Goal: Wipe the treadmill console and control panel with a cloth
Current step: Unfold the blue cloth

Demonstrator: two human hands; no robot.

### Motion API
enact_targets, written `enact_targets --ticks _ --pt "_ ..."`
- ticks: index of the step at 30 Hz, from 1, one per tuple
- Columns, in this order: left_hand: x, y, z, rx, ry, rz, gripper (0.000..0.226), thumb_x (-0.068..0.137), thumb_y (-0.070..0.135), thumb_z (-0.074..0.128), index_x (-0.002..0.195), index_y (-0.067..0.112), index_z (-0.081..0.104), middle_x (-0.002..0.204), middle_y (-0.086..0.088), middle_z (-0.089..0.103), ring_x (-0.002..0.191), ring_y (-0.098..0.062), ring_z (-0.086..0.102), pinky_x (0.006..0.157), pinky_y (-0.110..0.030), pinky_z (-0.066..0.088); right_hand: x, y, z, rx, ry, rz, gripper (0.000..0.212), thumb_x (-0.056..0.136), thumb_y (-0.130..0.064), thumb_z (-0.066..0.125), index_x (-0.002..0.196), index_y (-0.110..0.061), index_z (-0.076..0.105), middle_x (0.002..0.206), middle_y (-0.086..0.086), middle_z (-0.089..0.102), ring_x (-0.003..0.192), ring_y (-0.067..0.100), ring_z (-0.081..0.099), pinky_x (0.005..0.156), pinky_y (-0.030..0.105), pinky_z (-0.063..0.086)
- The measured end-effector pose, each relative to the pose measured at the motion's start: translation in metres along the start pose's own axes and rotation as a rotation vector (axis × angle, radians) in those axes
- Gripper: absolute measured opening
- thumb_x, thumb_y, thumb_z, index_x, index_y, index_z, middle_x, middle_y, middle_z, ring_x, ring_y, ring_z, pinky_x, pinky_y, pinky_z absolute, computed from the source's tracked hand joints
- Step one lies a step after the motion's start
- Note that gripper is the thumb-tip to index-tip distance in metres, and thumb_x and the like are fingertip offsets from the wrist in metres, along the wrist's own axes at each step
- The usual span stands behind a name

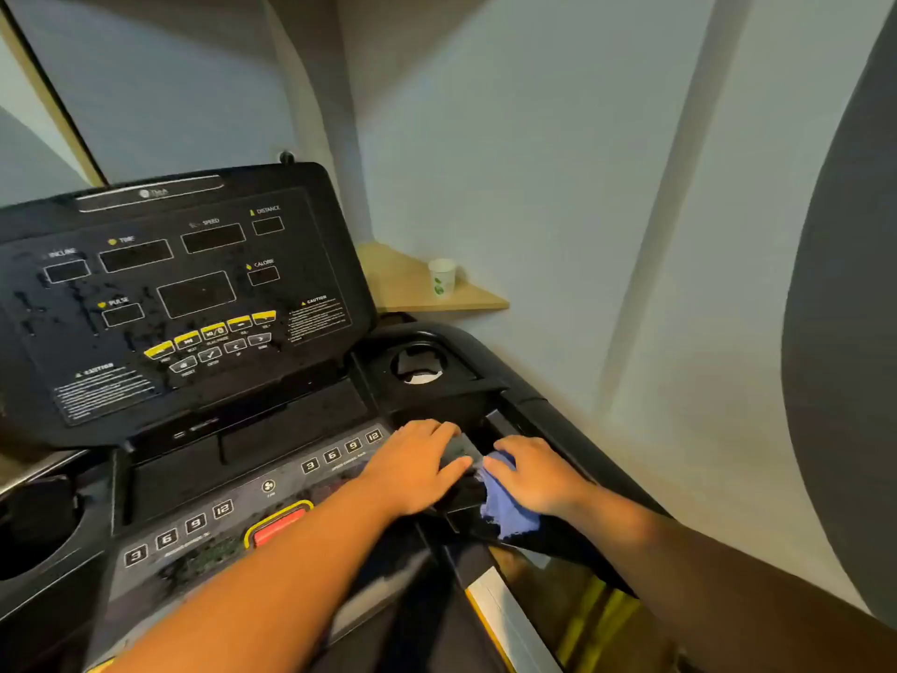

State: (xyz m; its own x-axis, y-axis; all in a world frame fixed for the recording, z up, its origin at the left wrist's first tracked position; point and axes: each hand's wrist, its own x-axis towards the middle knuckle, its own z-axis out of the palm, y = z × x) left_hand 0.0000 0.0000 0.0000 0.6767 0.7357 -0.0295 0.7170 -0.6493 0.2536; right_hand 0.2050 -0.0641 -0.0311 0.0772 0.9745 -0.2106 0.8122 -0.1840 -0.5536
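The treadmill console [184, 293] is a glossy black slab, tilted back, printed with outlined display windows and a row of yellow-topped buttons; smeared droplets streak its left half. Below it the control panel [233, 507] is a flatter grey-black strip with square numbered keys, a fan symbol and a rounded red stop button [278, 526] ringed in yellow. A round black cup holder [420, 364] sits at the right end of the frame.

The left hand [412, 466] lies palm down at the panel's right end, fingers straight and slightly spread, pressing flat on the surface. The right hand [534, 476] is just beside it, fingers bent down over a soft, crumpled blue cloth [507, 507] with a frayed edge; it seems to pinch the cloth against the black side rail, though the grip is partly hidden. Both forearms reach forward from the lower edge.

A white paper cup [441, 277] stands on a pale wooden corner shelf [412, 284] against the wall.
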Motion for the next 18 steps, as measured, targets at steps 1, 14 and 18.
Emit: enact_targets --ticks 1,14,18 --pt "0.006 0.005 0.005 -0.01 -0.025 0.01 0.059 0.101 0.059 0.045 0.145 0.021 0.05 0.138 -0.007 0.06 0.13 -0.029 0.053 0.109 -0.041 0.042 -0.003 0.006 0.003 0.029 -0.009 0.013 0.053 0.097 -0.055 0.045 0.135 -0.02 0.053 0.134 0.004 0.058 0.123 0.024 0.056 0.105 0.043 0.047" --pt "0.037 0.043 0.043 -0.226 -0.031 -0.158 0.022 0.098 0.031 0.057 0.115 0.026 0.069 0.103 0.003 0.076 0.097 -0.019 0.07 0.085 -0.038 0.056 -0.022 0.033 0.045 0.031 0.393 -0.179 0.052 0.079 -0.039 0.065 0.116 -0.003 0.066 0.112 0.013 0.07 0.095 0.032 0.064 0.079 0.041 0.059" --pt "0.03 0.041 0.041 -0.497 0.099 -0.227 0.014 0.095 0.018 0.067 0.103 0.024 0.077 0.091 0.008 0.076 0.086 -0.006 0.071 0.082 -0.024 0.058 -0.009 0.036 0.051 0.129 0.444 -0.246 0.024 0.095 -0.039 0.056 0.102 -0.017 0.06 0.091 0.009 0.069 0.08 0.021 0.064 0.075 0.04 0.059"
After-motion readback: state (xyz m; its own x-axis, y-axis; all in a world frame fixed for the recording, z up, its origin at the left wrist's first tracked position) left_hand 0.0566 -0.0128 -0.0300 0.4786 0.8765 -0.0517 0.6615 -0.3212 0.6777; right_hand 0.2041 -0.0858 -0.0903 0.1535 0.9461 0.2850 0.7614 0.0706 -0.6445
